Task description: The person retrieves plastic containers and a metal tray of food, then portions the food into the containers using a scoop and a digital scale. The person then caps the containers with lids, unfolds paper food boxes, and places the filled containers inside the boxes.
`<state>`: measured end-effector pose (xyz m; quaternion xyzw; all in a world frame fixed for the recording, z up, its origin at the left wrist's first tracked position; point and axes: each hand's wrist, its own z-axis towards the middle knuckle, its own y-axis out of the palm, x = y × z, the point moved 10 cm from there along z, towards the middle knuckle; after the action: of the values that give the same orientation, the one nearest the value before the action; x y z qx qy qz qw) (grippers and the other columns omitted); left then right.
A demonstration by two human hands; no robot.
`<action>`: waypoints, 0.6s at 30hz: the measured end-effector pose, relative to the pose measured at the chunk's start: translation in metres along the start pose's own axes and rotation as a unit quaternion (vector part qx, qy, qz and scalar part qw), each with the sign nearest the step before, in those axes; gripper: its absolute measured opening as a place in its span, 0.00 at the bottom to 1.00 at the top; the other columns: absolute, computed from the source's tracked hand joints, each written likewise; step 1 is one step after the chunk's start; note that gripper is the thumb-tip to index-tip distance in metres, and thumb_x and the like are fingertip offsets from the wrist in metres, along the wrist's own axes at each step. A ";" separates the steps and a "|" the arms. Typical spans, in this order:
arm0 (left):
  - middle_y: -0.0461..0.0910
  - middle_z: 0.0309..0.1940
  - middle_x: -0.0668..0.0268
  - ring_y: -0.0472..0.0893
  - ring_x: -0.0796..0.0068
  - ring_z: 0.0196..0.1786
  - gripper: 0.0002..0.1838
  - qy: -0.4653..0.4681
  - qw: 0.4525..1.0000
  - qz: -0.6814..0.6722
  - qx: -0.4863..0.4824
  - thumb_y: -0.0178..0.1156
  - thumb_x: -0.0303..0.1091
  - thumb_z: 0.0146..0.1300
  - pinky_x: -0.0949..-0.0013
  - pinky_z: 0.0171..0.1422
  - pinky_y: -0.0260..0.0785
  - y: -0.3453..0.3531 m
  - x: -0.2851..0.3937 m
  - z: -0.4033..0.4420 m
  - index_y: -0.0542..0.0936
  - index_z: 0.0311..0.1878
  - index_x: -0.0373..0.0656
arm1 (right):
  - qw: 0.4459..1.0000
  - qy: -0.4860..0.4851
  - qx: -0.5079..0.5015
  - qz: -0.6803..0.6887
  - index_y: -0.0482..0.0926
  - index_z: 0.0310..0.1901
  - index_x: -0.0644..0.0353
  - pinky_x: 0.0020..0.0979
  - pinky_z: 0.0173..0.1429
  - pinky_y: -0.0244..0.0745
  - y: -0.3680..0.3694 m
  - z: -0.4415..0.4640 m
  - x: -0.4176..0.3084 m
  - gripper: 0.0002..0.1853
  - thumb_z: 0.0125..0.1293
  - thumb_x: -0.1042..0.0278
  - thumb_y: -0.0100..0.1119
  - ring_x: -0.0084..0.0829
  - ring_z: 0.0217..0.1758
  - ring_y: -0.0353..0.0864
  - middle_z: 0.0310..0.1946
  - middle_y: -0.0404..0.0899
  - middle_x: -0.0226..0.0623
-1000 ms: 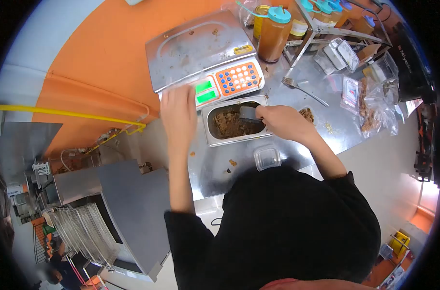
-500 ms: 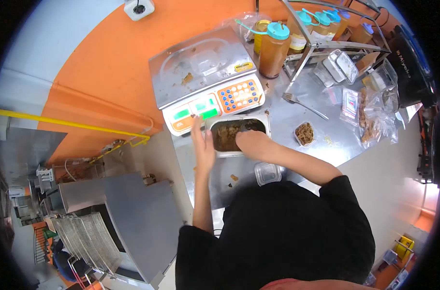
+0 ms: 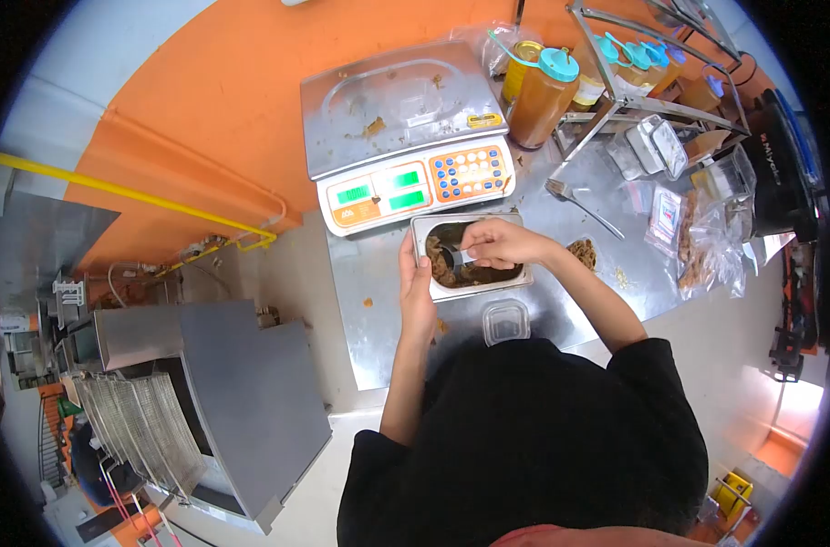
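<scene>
A steel pan (image 3: 474,293) of brown shredded food (image 3: 440,264) stands on the metal table below the digital scale (image 3: 406,109). My left hand (image 3: 416,281) grips the pan's left rim, thumb on the near side. Over the pan's opening, my right hand (image 3: 502,244) is closed on a small scoop that dips into the food; the hand partly hides it. Nearer my body lies an empty clear container (image 3: 506,322). To the right, a small portion of shredded food (image 3: 582,256) is partly covered by my right forearm.
A fork (image 3: 584,208) lies right of the scale. Behind it stand sauce bottles (image 3: 544,98) and a metal rack (image 3: 606,114). Plastic bags (image 3: 711,246) and clear containers (image 3: 652,146) are at the right. Wire baskets (image 3: 141,428) stand lower left, near a person (image 3: 88,456).
My left hand has come down from beside the scale display and taken hold of the pan's left rim. My right hand, still with the scoop, has moved within the pan.
</scene>
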<state>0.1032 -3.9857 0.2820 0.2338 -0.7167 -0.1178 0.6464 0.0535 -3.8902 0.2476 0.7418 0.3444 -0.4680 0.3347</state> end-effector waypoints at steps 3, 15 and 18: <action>0.54 0.62 0.60 0.55 0.69 0.63 0.27 0.060 0.995 0.070 0.023 0.42 0.33 0.64 0.67 0.66 0.45 -0.001 0.005 0.004 0.48 0.65 0.41 | 0.991 -0.005 0.038 0.125 0.71 0.35 0.60 0.18 0.12 0.50 -0.007 -0.016 0.015 0.05 0.60 0.69 0.51 0.13 0.11 0.59 0.17 0.67 0.27; 0.54 0.61 0.56 0.60 0.67 0.60 0.29 0.091 0.993 -0.061 0.050 0.42 0.27 0.63 0.66 0.64 0.52 -0.012 0.015 0.006 0.45 0.66 0.52 | 0.975 -0.036 0.117 0.183 0.71 0.40 0.58 0.16 0.13 0.49 -0.026 -0.052 0.006 0.08 0.58 0.73 0.50 0.13 0.11 0.58 0.17 0.65 0.25; 0.55 0.60 0.55 0.61 0.67 0.60 0.29 0.097 0.994 -0.026 0.049 0.42 0.27 0.63 0.66 0.63 0.54 -0.010 0.020 0.004 0.44 0.66 0.52 | 0.974 -0.027 0.114 0.192 0.72 0.40 0.58 0.16 0.14 0.49 -0.027 -0.052 0.004 0.09 0.57 0.74 0.50 0.13 0.12 0.58 0.17 0.65 0.24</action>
<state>0.1003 -4.0048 0.2945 0.2942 -0.6493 -0.0759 0.6972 0.0567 -3.8323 0.2569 0.8145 0.1308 -0.4511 0.3407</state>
